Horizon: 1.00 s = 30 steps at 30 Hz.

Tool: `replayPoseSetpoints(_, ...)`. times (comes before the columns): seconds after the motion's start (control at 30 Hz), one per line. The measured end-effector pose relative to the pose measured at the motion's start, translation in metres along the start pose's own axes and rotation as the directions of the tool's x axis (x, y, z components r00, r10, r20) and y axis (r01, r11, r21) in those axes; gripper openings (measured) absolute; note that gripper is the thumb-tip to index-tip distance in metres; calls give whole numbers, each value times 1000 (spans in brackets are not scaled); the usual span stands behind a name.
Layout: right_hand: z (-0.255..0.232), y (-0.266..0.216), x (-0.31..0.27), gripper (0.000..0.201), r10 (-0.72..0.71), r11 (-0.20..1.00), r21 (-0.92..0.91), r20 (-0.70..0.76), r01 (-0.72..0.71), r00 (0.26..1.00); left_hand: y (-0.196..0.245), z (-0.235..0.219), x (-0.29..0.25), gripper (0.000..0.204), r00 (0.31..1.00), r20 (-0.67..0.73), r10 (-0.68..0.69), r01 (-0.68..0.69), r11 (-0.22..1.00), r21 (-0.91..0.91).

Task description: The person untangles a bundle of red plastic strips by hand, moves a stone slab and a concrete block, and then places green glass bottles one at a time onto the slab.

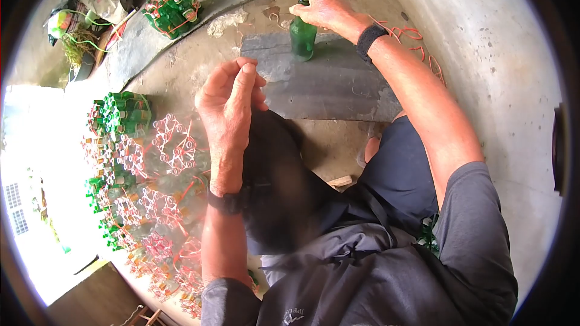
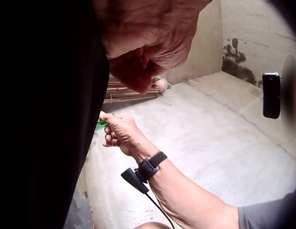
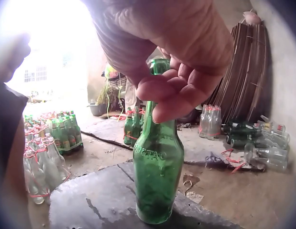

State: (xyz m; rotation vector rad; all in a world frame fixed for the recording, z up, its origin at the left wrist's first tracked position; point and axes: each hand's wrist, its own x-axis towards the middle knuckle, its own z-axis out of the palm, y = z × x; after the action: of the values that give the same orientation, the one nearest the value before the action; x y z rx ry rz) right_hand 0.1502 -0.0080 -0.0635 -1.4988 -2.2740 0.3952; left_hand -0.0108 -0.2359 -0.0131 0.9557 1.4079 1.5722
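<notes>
A green glass bottle [image 1: 302, 40] stands upright on a dark flat board [image 1: 338, 78] in front of the person. Its neck is gripped by the right hand [image 1: 329, 11], fingers curled round it just below the mouth. In the right wrist view the bottle [image 3: 158, 176] shows raised lettering on its shoulder, and the right hand [image 3: 172, 52] covers part of the neck. The left hand [image 1: 229, 99] is held up above the left knee, thumb and fingertips together; whether anything thin is between them cannot be seen. In the left wrist view the left hand [image 2: 148, 43] has bent fingers.
Many bottles bundled with red string [image 1: 160, 205] stand at the left. Another green bundle [image 1: 174, 11] is at the back left. Loose red string [image 1: 411, 33] lies by the right wall. Several bottles lie on their sides [image 3: 267, 143] at the back right.
</notes>
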Motion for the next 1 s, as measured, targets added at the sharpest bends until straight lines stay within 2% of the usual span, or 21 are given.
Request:
replayPoseSetpoints(0.17, 4, 5, -1, 42, -10, 994, 105, 18, 8, 1000, 0, 1, -2, 16, 1000, 0, 4, -4, 1000, 0)
replayPoseSetpoints(0.27, 0, 4, -7, 45, 16, 976, 215, 80, -32, 997, -1, 0, -1, 16, 1000, 1, 12, -12, 1000, 10)
replayPoseSetpoints(0.33, -4, 0, -12, 48, 40, 914, 392, 163, -102, 986, -3, -1, -1, 17, 1000, -3, 20, -20, 1000, 19)
replayPoseSetpoints(0.47, -15, -3, -20, 44, 41, 920, 380, 148, -95, 988, -2, -2, -1, 17, 1000, 6, 25, -26, 999, 37)
replayPoseSetpoints(0.53, -24, -4, -23, 62, 75, 901, 406, 208, -156, 975, -4, -3, 0, 17, 999, -6, 45, -44, 998, 33)
replayPoseSetpoints(0.67, -48, 3, -35, 67, 29, 923, 367, 236, -117, 971, -4, -4, 0, 17, 999, -7, 35, -34, 998, 46)
replayPoseSetpoints(0.73, -66, 6, -42, 59, 49, 936, 316, 317, -154, 947, -5, -5, 2, 17, 999, -9, 39, -39, 998, 44)
replayPoseSetpoints(0.77, -78, 10, -48, 45, 36, 945, 295, 345, -145, 938, -4, -4, 1, 18, 1000, -9, 29, -28, 998, 53)
replayPoseSetpoints(0.8, -90, 14, -54, 45, 58, 942, 293, 338, -164, 940, -3, -4, 0, 18, 1000, 14, 24, -24, 998, 52)
replayPoseSetpoints(0.87, -118, 25, -71, 34, 14, 944, 302, 370, -135, 929, -4, -4, -2, 19, 996, 15, 83, -84, 993, 86)
replayPoseSetpoints(0.9, -138, 25, -83, 29, 52, 952, 261, 381, -161, 923, -7, -7, -1, 20, 994, 30, 106, -109, 986, 126)
replayPoseSetpoints(0.93, -157, 29, -97, 29, 93, 949, 248, 375, -197, 922, -6, -8, 0, 20, 993, 37, 113, -118, 982, 144)
replayPoseSetpoints(1.0, -193, 39, -125, 23, 81, 960, 229, 325, -162, 942, -8, -8, 0, 20, 992, 23, 124, -126, 980, 153)
